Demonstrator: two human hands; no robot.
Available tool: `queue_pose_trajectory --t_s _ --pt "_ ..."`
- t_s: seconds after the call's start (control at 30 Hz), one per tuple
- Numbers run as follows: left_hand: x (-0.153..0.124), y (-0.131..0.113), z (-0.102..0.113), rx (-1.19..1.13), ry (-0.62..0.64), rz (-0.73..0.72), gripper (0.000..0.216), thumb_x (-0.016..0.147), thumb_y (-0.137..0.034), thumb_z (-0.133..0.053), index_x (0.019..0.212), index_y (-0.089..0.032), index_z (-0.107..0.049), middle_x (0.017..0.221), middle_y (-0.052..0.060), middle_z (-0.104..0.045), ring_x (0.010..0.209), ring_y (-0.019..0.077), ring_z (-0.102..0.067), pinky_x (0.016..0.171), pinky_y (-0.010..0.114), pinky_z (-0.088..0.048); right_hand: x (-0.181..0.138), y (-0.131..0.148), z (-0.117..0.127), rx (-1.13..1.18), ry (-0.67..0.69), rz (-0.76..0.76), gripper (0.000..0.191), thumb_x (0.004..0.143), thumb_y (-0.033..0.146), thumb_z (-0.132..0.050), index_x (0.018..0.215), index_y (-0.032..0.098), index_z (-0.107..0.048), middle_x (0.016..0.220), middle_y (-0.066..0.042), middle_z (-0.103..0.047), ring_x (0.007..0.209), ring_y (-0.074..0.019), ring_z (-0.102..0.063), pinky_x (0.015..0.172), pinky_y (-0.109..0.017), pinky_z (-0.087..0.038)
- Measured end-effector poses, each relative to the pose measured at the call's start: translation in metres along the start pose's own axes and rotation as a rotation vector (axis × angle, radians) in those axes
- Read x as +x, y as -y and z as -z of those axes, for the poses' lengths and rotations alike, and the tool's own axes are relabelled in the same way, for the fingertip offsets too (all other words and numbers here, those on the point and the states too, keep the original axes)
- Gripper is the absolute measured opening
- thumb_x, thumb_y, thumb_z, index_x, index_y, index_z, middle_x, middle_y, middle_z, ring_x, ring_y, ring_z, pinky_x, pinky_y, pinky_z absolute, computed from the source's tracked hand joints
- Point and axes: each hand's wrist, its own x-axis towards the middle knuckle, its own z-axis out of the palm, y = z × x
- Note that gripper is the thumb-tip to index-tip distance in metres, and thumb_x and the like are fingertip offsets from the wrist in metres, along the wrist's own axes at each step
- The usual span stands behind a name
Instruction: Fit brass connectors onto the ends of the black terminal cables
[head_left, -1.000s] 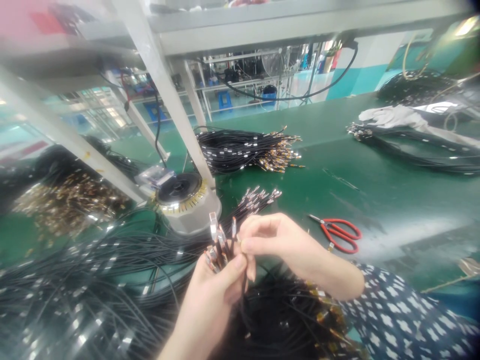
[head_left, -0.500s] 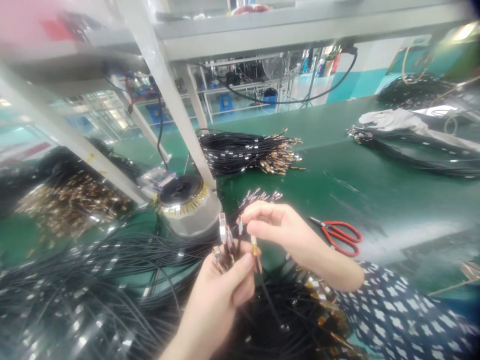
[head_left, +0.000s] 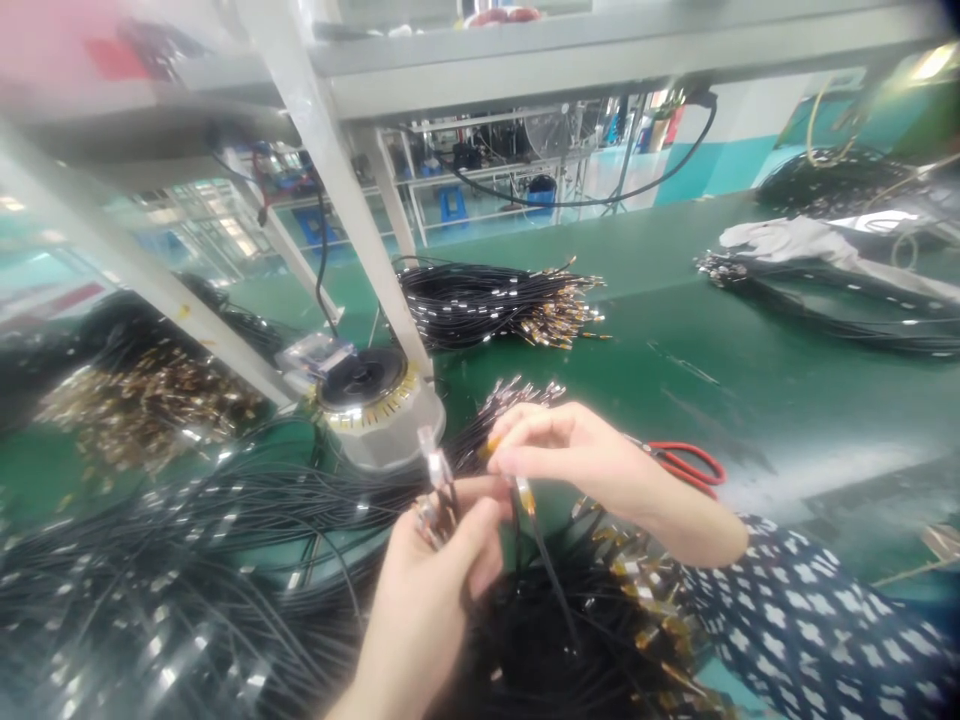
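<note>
The left hand [head_left: 435,575] is curled tightly around several metal-tipped cable ends [head_left: 437,468], in front of the black-topped drum [head_left: 375,425]; the right hand [head_left: 574,445], to the drum's right, pinches a small yellowish tip [head_left: 492,446], a yellow-banded cable [head_left: 528,500] hanging below it. Red-handled pliers [head_left: 690,449] lie farther right of the drum, partly hidden.

No legible txt, nos. or brand mkgs in view. Small silver-and-clear plugs [head_left: 436,468]: too blurry to read. Ditto small white marks [head_left: 513,284] on coiled black cable bundle [head_left: 442,300], clear plastic box [head_left: 309,356], & red rectangular patch [head_left: 116,58], top L.
</note>
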Motion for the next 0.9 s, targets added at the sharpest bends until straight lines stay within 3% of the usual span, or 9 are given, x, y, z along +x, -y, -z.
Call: queue_pose_trajectory --t_s 0.1,0.27,0.5,0.7,0.8,0.9 --pt "0.0 -0.001 -0.005 0.028 0.037 0.029 0.02 0.067 -0.027 -0.082 0.07 -0.012 -0.07 0.051 0.0 -0.059 0.037 0.0019 -0.035 0.041 0.019 -0.022 -0.002 0.003 0.001 -0.033 -0.006 0.033 0.004 0.076 0.023 -0.074 0.077 0.02 -0.076 0.088 -0.002 -0.068 0.085 -0.0151 -0.062 0.082 -0.029 -0.049" --pt "0.003 -0.002 -0.004 0.05 0.03 0.019 0.018 0.07 -0.025 -0.08 0.077 -0.011 -0.071 0.059 0.004 -0.066 0.037 0.0014 -0.038 0.043 0.019 -0.022 -0.007 0.011 0.013 0.006 -0.216 0.128 0.013 0.084 0.025 -0.069 0.097 0.023 -0.072 0.099 -0.002 -0.071 0.093 -0.0141 -0.064 0.083 -0.027 -0.05" --pt "0.001 0.002 -0.003 0.009 -0.067 -0.035 0.02 0.069 -0.023 -0.08 0.081 -0.013 -0.067 0.059 0.001 -0.063 0.035 0.0017 -0.038 0.04 0.017 -0.024 -0.011 -0.005 0.003 0.173 -0.18 -0.009 0.018 0.072 0.016 -0.079 0.084 0.019 -0.066 0.082 0.001 -0.07 0.078 -0.0109 -0.065 0.075 -0.023 -0.051" --pt "-0.001 0.001 -0.004 0.037 -0.059 -0.064 0.02 0.071 -0.024 -0.079 0.081 -0.014 -0.064 0.061 0.001 -0.064 0.035 0.0022 -0.04 0.04 0.017 -0.025 -0.025 0.016 -0.011 0.168 -0.337 0.193 0.016 0.074 0.012 -0.077 0.078 0.021 -0.065 0.08 0.002 -0.066 0.075 -0.0108 -0.063 0.074 -0.024 -0.053" --pt "-0.001 0.003 -0.003 0.043 -0.035 -0.06 0.019 0.073 -0.024 -0.078 0.081 -0.014 -0.064 0.058 -0.001 -0.062 0.036 0.0022 -0.04 0.04 0.017 -0.025 -0.029 0.017 -0.02 0.328 -0.262 0.113 0.014 0.076 0.013 -0.075 0.081 0.021 -0.064 0.083 0.001 -0.064 0.075 -0.0118 -0.062 0.073 -0.026 -0.053" --pt "-0.002 0.004 -0.001 0.045 -0.036 -0.071 0.019 0.074 -0.024 -0.077 0.082 -0.014 -0.064 0.059 -0.001 -0.062 0.035 0.0019 -0.04 0.04 0.017 -0.026 -0.027 0.002 -0.027 0.329 -0.272 0.012 0.015 0.074 0.016 -0.077 0.08 0.019 -0.064 0.082 0.001 -0.063 0.076 -0.0113 -0.06 0.073 -0.024 -0.051"
